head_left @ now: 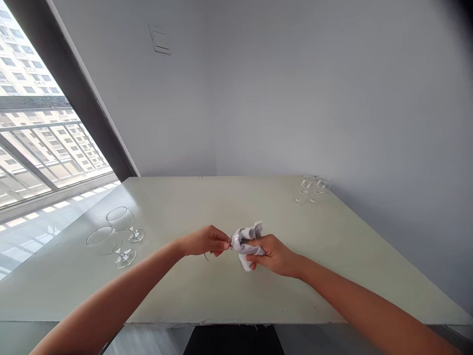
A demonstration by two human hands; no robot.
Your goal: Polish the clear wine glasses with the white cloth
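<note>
Near the middle of the table, my left hand (211, 240) is closed on the stem of a wine glass (235, 239), which lies tilted on its side in the air. Part of the glass's foot shows below my left fingers. My right hand (269, 253) grips a white cloth (245, 261), bunched inside and around the glass bowl. The cloth hides much of the bowl, and some right fingers are hidden by it.
Two stemmed glasses, a nearer one (107, 242) and a farther one (121, 220), stand at the left of the pale table (221, 301). More glasses (307, 184) stand at the back right edge. Grey walls rise behind; a window is at the left.
</note>
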